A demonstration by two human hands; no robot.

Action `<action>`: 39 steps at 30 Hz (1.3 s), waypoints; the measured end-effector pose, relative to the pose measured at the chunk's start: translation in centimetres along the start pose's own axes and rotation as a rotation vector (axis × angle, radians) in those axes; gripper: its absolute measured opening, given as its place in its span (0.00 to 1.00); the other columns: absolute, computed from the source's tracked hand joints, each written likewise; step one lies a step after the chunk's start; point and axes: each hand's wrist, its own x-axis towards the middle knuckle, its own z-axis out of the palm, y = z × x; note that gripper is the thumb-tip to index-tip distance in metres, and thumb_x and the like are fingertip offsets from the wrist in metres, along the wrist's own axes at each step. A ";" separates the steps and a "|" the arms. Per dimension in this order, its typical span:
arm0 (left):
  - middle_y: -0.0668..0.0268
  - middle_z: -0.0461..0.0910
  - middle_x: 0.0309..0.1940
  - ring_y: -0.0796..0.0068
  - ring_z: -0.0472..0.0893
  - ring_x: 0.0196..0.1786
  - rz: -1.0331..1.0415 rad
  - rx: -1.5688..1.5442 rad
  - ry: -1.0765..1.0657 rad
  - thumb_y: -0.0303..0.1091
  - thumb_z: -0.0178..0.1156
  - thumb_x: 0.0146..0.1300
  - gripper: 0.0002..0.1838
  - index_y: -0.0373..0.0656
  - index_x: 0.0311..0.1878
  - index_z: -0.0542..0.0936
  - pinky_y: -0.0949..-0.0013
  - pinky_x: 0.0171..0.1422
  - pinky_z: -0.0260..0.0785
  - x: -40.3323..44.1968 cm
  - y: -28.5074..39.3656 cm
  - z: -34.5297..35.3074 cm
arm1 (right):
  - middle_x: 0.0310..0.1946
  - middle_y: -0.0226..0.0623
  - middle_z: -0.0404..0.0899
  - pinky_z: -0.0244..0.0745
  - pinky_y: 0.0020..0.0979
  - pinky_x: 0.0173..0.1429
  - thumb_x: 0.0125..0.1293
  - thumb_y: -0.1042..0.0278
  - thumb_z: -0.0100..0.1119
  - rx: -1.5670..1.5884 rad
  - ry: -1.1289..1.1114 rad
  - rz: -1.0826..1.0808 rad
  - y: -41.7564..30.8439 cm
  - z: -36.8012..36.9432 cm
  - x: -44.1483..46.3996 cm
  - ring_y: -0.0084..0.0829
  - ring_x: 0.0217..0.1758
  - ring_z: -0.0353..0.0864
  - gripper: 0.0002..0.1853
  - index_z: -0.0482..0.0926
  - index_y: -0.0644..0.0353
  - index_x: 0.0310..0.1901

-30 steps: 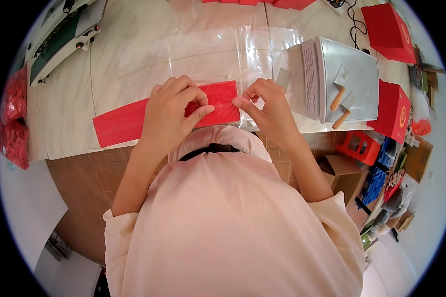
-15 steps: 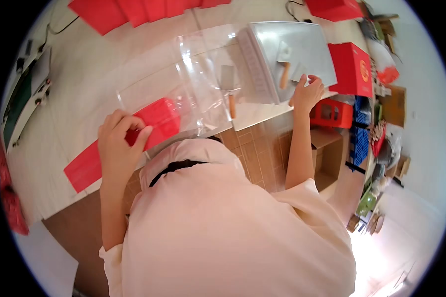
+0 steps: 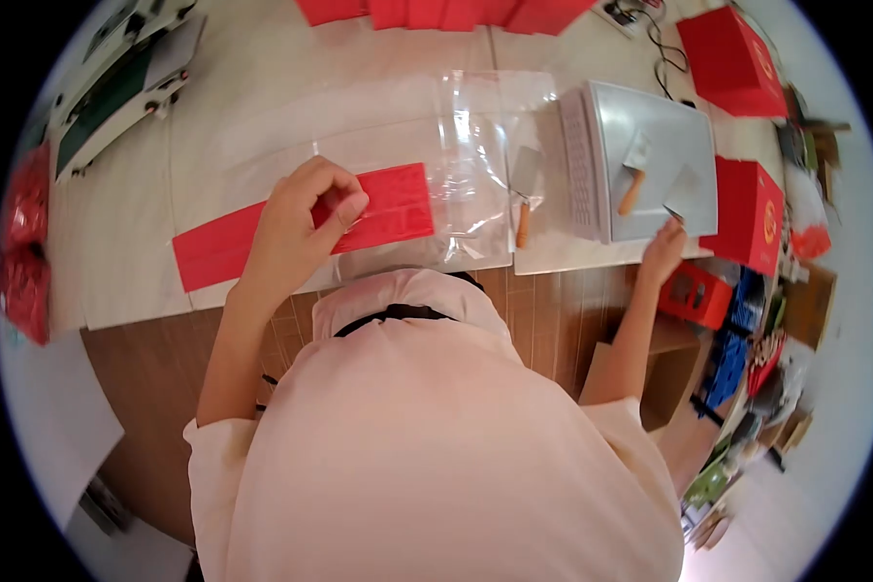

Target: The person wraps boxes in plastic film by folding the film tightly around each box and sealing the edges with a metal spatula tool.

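A long flat red box [image 3: 398, 206] lies along the near table edge on clear plastic film [image 3: 470, 126]. My left hand [image 3: 310, 218] is over the middle of the box, thumb and fingers curled towards each other; what they pinch, if anything, cannot be made out. To the right, my right hand [image 3: 663, 250] is closed around the handle of a scraper [image 3: 687, 184], whose metal blade rests on the grey metal plate [image 3: 664, 126]. A second scraper [image 3: 630, 192] with a wooden handle lies on that plate. A third, wider scraper [image 3: 524, 223] lies on the table.
Red boxes [image 3: 446, 14] line the far edge, and two more red boxes [image 3: 747, 215] stand right of the plate. A white and green machine [image 3: 116, 87] sits at the far left. Below the table at right are a red crate [image 3: 696, 294] and a cardboard carton [image 3: 664, 373].
The view has shifted, so the table appears lower and further right. My right hand has come down to the scraper's handle and closed on it. My left hand stays over the red box.
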 end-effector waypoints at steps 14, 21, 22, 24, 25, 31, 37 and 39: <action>0.67 0.76 0.36 0.67 0.75 0.45 0.167 0.017 -0.038 0.33 0.72 0.53 0.13 0.42 0.39 0.81 0.64 0.51 0.68 0.8 -0.1 -1.0 | 0.25 0.40 0.74 0.67 0.27 0.32 0.72 0.65 0.56 0.331 -0.816 -0.726 -25.0 -11.3 -7.8 0.31 0.24 0.69 0.11 0.78 0.65 0.47; 0.66 0.77 0.34 0.64 0.75 0.41 0.245 0.165 -0.235 0.31 0.72 0.51 0.12 0.41 0.33 0.78 0.63 0.47 0.68 2.5 1.5 1.0 | 0.27 0.28 0.75 0.65 0.22 0.36 0.76 0.57 0.52 0.490 -0.723 -0.407 -22.5 -10.9 -7.4 0.18 0.30 0.67 0.16 0.79 0.63 0.47; 0.66 0.77 0.33 0.65 0.75 0.40 0.207 0.160 -0.247 0.30 0.71 0.51 0.11 0.41 0.32 0.77 0.64 0.46 0.68 2.5 1.6 1.1 | 0.27 0.28 0.75 0.65 0.21 0.36 0.76 0.58 0.53 0.494 -0.748 -0.381 -22.4 -10.8 -7.7 0.19 0.30 0.67 0.15 0.79 0.63 0.48; 0.65 0.77 0.32 0.65 0.76 0.39 0.189 0.120 -0.242 0.28 0.71 0.51 0.11 0.41 0.32 0.77 0.64 0.45 0.68 2.6 1.9 1.2 | 0.27 0.29 0.75 0.65 0.21 0.36 0.76 0.58 0.54 0.504 -0.763 -0.337 -22.2 -10.6 -8.3 0.19 0.30 0.67 0.15 0.79 0.63 0.48; 0.65 0.77 0.31 0.65 0.76 0.38 0.162 0.072 -0.220 0.27 0.71 0.51 0.10 0.40 0.32 0.77 0.64 0.44 0.68 2.6 2.0 1.3 | 0.27 0.29 0.75 0.65 0.21 0.37 0.75 0.59 0.54 0.518 -0.777 -0.356 -22.1 -10.6 -8.5 0.19 0.30 0.67 0.15 0.79 0.63 0.49; 0.64 0.75 0.29 0.67 0.76 0.37 0.028 0.085 -0.326 0.23 0.69 0.51 0.10 0.38 0.32 0.76 0.62 0.42 0.69 2.9 3.2 0.9 | 0.25 0.35 0.74 0.66 0.26 0.32 0.70 0.60 0.61 0.516 -0.877 -0.453 -22.2 -11.6 -8.9 0.27 0.24 0.67 0.15 0.80 0.65 0.46; 0.65 0.73 0.35 0.66 0.74 0.43 0.131 0.149 -0.296 0.23 0.68 0.53 0.09 0.39 0.32 0.75 0.64 0.47 0.68 3.7 3.1 0.8 | 0.23 0.41 0.72 0.65 0.32 0.29 0.63 0.59 0.67 0.560 -1.060 -0.766 -24.0 -11.4 -9.5 0.40 0.23 0.70 0.16 0.80 0.66 0.41; 0.65 0.73 0.37 0.65 0.73 0.45 0.179 0.122 -0.285 0.23 0.67 0.54 0.08 0.39 0.32 0.75 0.64 0.48 0.68 3.9 2.9 0.8 | 0.21 0.40 0.70 0.64 0.33 0.29 0.60 0.59 0.68 0.571 -1.152 -0.791 -24.7 -11.8 -9.6 0.42 0.22 0.68 0.17 0.80 0.67 0.38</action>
